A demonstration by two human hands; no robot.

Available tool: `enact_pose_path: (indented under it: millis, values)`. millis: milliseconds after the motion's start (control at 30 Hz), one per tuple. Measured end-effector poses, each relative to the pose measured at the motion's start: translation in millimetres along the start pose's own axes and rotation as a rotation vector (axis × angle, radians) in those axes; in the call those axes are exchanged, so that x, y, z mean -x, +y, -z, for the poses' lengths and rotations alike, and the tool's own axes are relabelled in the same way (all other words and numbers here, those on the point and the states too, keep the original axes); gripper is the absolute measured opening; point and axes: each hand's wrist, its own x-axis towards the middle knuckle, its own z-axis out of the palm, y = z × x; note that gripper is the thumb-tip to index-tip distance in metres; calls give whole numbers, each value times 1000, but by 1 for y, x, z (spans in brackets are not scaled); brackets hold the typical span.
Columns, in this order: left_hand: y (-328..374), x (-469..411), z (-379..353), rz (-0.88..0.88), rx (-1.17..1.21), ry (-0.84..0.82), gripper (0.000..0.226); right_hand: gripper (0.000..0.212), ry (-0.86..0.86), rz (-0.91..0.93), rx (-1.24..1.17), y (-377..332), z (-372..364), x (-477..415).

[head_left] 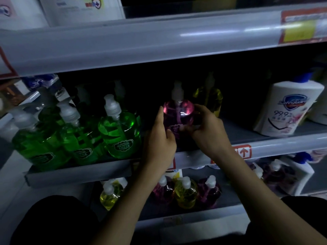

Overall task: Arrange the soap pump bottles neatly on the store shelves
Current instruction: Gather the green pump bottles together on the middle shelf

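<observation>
In the head view, a pink soap pump bottle (pixel 177 112) is held upright on the middle shelf (pixel 276 144), near its front edge and roughly at the centre of the scene. The bottle is grasped from both sides: the left hand (pixel 160 138) is pressed against its left flank with the fingers curled round the lower body, and the right hand (pixel 206 128) is wrapped about its right side, the thumb laid across the label. Just behind and to the right, a yellow pump bottle (pixel 208 98) is seen in shadow. To the left, a cluster of green pump bottles (pixel 118 129) is packed along the same shelf, apart from the pink one. Far right, a white Safeguard bottle (pixel 286 108) with a blue cap is stood. On the lower shelf (pixel 177 221), partly hidden by the forearms, yellow and dark pink pump bottles (pixel 185 193) are grouped. Above, the upper shelf rail (pixel 141 41) carries a red and yellow price tag (pixel 300 27).
</observation>
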Motion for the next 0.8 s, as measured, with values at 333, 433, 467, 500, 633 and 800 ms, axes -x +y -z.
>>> enact_pose_path:
  millis: [333,433,467,500,633,800]
  values:
    - [-9,24,29,-3,-70,55,67,64,-102,75,-39,-16,-8,10]
    - [-7,31,32,-7,-151,79,65,63,-155,99,-38,-21,-8,13]
    - [-5,34,33,0,-188,78,65,62,-173,110,-44,-22,-8,13]
    - [-3,37,35,10,-237,71,66,61,-189,119,-48,-22,-8,13]
    - [6,45,44,-91,-571,55,70,62,-229,130,-47,-24,-11,13]
    - [11,49,52,-104,-616,36,66,66,-224,161,1,-25,-17,14]
